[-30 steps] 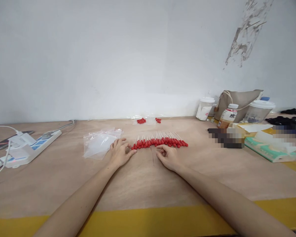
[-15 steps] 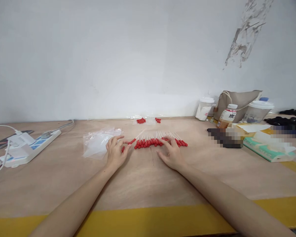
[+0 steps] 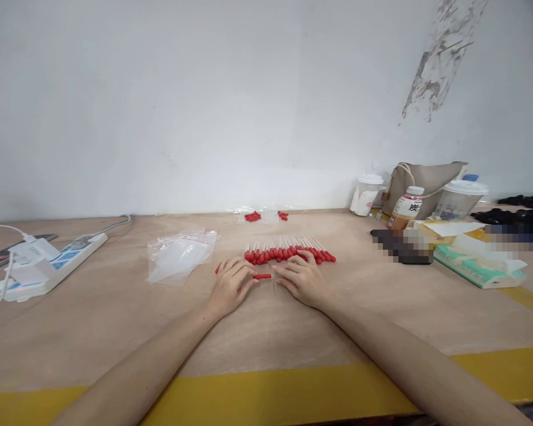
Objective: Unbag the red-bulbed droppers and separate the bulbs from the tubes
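In front of me lies a row of pale thin sticks with red tips (image 3: 266,256), side by side, red ends toward me. My left hand (image 3: 231,285) is closed, its thumb and fingers pinching a slim red piece (image 3: 262,276) that points to the right. My right hand (image 3: 302,279) meets the other end of this piece with thumb and fingertips pressed together; its upper fingers touch the red tips of the row. Whether a pale stick sits between the right fingertips is unclear. Another bit of red (image 3: 217,269) shows past my left fingers.
Clear plastic bags (image 3: 180,257) lie to the left, a power strip (image 3: 57,269) farther left. Small red pieces (image 3: 252,216) lie on clear film by the wall. At right are a paper cup (image 3: 366,195), a bottle (image 3: 406,208), a bag (image 3: 430,183) and a tissue pack (image 3: 475,266).
My left hand has moved right and toward me with the red piece, now level between both hands. My right fingers have closed in from being spread.
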A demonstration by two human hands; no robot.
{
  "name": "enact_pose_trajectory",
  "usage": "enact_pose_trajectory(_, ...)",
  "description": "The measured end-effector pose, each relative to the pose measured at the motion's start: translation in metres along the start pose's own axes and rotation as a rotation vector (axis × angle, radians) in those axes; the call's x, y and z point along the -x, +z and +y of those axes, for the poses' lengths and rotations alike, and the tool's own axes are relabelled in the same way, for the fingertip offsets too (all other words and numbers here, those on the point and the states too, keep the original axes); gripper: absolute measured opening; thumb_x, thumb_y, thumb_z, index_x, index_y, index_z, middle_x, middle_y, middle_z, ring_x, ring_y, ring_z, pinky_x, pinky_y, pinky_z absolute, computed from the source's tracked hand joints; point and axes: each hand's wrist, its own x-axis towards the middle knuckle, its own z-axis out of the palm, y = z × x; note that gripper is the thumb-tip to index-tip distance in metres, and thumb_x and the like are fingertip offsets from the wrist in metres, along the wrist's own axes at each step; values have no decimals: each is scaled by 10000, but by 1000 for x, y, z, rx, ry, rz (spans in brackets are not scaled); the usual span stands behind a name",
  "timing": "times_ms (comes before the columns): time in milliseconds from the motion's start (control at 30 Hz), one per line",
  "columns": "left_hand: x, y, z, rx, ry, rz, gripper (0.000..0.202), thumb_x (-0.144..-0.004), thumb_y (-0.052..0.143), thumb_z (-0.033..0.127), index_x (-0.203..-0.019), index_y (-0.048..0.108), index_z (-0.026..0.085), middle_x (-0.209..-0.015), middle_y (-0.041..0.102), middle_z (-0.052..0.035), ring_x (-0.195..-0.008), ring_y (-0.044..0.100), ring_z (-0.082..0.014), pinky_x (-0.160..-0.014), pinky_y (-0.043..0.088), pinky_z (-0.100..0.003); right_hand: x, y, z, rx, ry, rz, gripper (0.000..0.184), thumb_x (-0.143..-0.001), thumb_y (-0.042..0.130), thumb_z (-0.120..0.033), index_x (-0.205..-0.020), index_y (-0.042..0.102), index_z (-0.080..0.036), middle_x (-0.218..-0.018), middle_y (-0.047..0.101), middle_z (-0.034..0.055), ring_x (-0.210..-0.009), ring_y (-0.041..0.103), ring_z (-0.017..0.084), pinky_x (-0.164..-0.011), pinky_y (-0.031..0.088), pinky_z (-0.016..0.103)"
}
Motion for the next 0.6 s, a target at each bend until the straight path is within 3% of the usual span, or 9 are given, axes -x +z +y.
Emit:
enact_pose_trajectory(267,-6,4,7,-10,60,-40,300,-818,491,349,-1087,538,226,-1128,565,-45,-1077,446,-199,-914,320,-370,-1,-2,-4,9,-30,-36,210,-856,426,-265,-892,627,-219,-738,617,23,-804,478,151,-901,236,401)
enact_pose_trajectory(600,-10,6,10,-30,63,-101,218,-867,410,297,-785,588,202,-833,637,-4,-912,526,-149,-906,286,-348,0,-4,-7,-15,-89,-11,203,-844,437,-248,-774,622,-206,-626,576,1,-715,430,132,-860,254,378)
